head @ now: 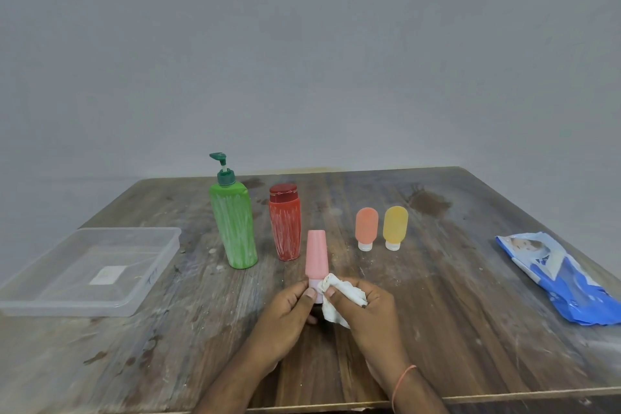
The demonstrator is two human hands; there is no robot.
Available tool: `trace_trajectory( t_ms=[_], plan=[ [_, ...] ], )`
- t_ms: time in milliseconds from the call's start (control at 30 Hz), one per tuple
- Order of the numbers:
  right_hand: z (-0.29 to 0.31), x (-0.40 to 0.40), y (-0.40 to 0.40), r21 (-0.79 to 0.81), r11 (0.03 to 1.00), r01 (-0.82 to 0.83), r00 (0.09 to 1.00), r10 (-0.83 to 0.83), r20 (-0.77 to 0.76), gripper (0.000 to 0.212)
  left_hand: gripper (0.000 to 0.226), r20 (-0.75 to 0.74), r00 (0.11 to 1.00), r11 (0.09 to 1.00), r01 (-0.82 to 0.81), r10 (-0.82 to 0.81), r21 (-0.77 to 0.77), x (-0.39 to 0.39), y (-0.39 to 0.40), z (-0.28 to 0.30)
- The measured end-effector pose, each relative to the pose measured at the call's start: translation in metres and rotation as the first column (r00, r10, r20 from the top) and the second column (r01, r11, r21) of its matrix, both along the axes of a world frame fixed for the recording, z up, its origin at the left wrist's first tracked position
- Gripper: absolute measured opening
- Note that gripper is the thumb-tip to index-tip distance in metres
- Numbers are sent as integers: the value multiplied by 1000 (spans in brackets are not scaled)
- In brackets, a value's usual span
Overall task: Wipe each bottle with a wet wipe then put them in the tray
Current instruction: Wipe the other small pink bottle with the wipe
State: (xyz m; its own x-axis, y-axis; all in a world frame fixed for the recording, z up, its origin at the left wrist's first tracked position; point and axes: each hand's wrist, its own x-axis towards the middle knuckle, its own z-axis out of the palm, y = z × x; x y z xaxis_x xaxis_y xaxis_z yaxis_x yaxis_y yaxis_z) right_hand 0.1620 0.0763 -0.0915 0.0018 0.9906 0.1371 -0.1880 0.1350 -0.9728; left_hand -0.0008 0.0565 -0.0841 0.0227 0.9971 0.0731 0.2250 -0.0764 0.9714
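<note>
Clear tray [161, 239] holds 0 of 5 bottles.

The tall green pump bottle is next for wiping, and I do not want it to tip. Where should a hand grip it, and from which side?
Best guess: wrap the fingers round the middle of the tall green plastic pump bottle, coming from the front. It stands upright, its body is wide and smooth, while the thin green pump head looks weak. The red bottle stands close on its right.
</note>
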Motion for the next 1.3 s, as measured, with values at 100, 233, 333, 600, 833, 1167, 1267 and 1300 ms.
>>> trace_trajectory(
  t_ms=[100, 233, 333, 600, 833, 1167, 1267, 1300],
  plan=[
    [3, 4, -1, -6, 999, -38, 999, 37, -31, 23, 30, 3, 1000, 1000, 3, -3, 10, 1, 0, -1],
    [4, 25, -1, -20, 988, -150, 989, 150, -5, 33, 26, -41, 999, 1000, 13, -12, 20, 2, 1, -3],
    [6, 50, -2, 21, 980, -199, 976, 196, 92, 43, 18, -143, 989, 994, -26, 41, 109, 3, 4, -4],
    [13, 109, -8, 95, 963, -252, 957, 233, 171, 33, 46, -275, 956, 989, -74, 106, 126, 8, 32, -2],
    [19, 105, -9, 102, 943, -316, 941, 298, 159, 30, 31, -490, 860, 987, -91, 145, 132, 19, 80, 10],
    [16, 110, -1, 129, 929, -347, 932, 325, 163, 33, 28, -634, 756, 986, -115, 166, 121, 25, 132, 12],
    [15, 111, 1, 148, 921, -359, 928, 336, 160, 33, 27, -648, 740, 984, -127, 180, 128, 25, 140, 12],
    [15, 111, 2, 152, 920, -362, 928, 339, 158, 33, 27, -648, 739, 983, -134, 185, 128, 25, 142, 12]
  ],
)
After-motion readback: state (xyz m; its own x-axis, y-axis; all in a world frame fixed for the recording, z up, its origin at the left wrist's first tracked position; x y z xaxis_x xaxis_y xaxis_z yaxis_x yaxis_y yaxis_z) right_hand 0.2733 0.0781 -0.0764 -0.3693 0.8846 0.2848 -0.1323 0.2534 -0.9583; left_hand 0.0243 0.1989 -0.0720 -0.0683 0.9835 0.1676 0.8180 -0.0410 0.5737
